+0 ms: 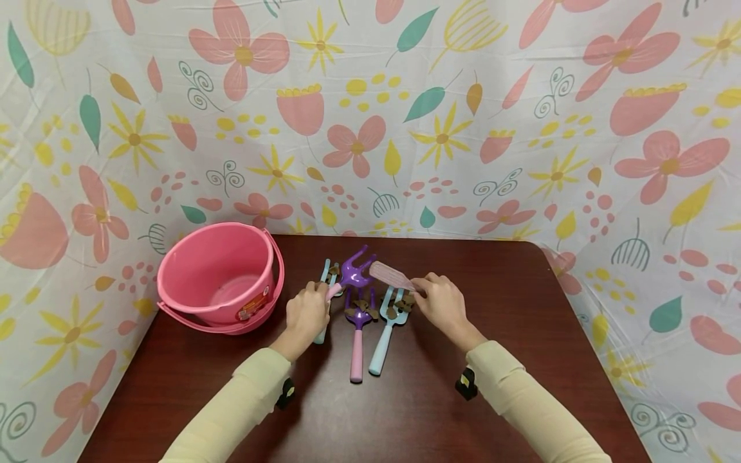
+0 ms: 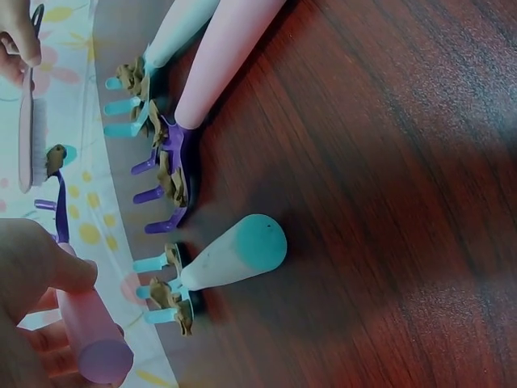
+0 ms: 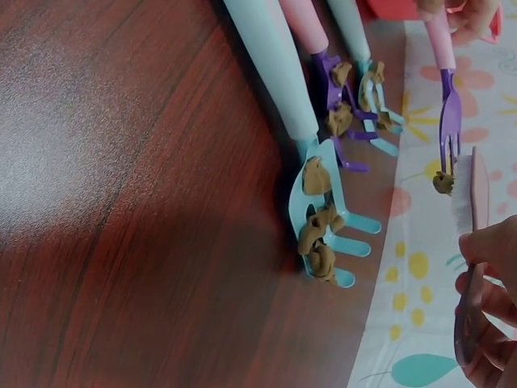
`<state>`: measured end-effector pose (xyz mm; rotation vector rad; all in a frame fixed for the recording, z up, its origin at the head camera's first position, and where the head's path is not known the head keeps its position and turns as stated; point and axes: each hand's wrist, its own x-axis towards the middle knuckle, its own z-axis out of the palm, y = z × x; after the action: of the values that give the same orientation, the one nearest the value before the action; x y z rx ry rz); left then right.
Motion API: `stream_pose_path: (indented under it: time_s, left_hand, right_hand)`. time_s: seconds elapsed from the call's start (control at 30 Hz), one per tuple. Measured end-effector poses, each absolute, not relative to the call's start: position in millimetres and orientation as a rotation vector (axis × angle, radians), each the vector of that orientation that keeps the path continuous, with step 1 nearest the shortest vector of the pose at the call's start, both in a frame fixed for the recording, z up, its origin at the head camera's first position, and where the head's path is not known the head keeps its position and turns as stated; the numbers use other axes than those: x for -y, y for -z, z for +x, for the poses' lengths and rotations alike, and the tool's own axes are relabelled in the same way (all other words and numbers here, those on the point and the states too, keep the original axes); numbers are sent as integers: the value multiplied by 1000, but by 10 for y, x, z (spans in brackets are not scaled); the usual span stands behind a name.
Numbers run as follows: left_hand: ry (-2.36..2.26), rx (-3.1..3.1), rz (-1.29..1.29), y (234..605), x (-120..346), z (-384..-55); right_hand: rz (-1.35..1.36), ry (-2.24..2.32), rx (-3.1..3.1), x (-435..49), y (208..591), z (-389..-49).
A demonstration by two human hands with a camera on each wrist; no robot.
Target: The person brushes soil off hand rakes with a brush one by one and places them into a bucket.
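Note:
My left hand [image 1: 307,315] grips the pink handle of a purple toy garden fork [image 1: 354,275], raised above the table. A lump of brown clay [image 3: 443,182] clings to its tines. In my right hand [image 1: 444,305] is a pink brush [image 3: 480,190], its white bristles against or very near those tines; contact is hard to tell. Below lie another purple fork with a pink handle [image 1: 356,354] and two light-blue forks, one on the right [image 1: 380,350] and one [image 1: 321,335] partly hidden behind my left hand. Brown clay pieces [image 3: 321,230] stick to all three.
A pink bucket [image 1: 231,254] with its handle lowered stands at the table's back left. The dark wooden table [image 1: 509,289] ends at a flowered cloth [image 1: 370,96] behind. A black wrist camera [image 1: 466,384] hangs under the right sleeve, another [image 1: 286,393] under the left.

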<state>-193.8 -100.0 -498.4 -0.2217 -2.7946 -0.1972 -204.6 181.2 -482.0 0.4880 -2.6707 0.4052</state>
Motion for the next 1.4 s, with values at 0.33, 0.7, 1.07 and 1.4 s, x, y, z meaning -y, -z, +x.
stream_pose_path:
  time_s: [0.33,0.7,1.07,1.4]
  left_hand:
    - [268,2779,-203,4995,1034,-1937]
    - [279,2807,-174,4985,1083,-1935]
    - [340,2820,-155,5011,1083,-1913]
    - [608,2882,-103,5026,1026,-1900]
  right_hand:
    - [483,-393,2666,-1886,4844,-2035]
    - [440,-373,2643,-2014,4878,-2031]
    - [376,-440,2660,-2108,4924,-2003]
    - [327,-495,2671,-2136,4929,-1974]
